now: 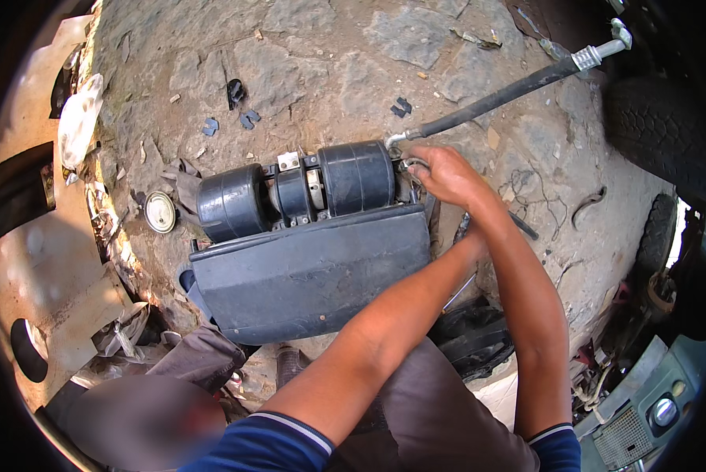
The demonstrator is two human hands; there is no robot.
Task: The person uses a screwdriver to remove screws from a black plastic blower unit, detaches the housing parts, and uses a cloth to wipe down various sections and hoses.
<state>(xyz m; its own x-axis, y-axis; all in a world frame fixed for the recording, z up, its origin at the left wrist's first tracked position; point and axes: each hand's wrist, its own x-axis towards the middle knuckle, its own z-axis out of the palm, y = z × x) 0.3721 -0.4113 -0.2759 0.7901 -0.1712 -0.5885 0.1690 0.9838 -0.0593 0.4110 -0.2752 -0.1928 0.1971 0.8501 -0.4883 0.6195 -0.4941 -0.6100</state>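
A black plastic vehicle blower unit (314,271) lies on the ground in front of me, with two round fan housings and a motor (294,187) between them. My right hand (441,175) is closed at the unit's right end, around a small metal piece (416,164) that the fingers mostly cover. Just beyond those fingers, a black rubber hose (495,98) with metal end fittings runs up to the right. My left forearm (400,307) passes under the right one, which hides the left hand. A dark rod (524,226) sticks out past the right forearm.
Black plastic bits (401,107) and a round tin lid (160,212) lie on the rough stone ground (290,47). A tyre (660,130) stands at right, above a greenish panel (644,417). Rusty sheet metal (54,267) lines the left. Another person (199,358) is close at lower left.
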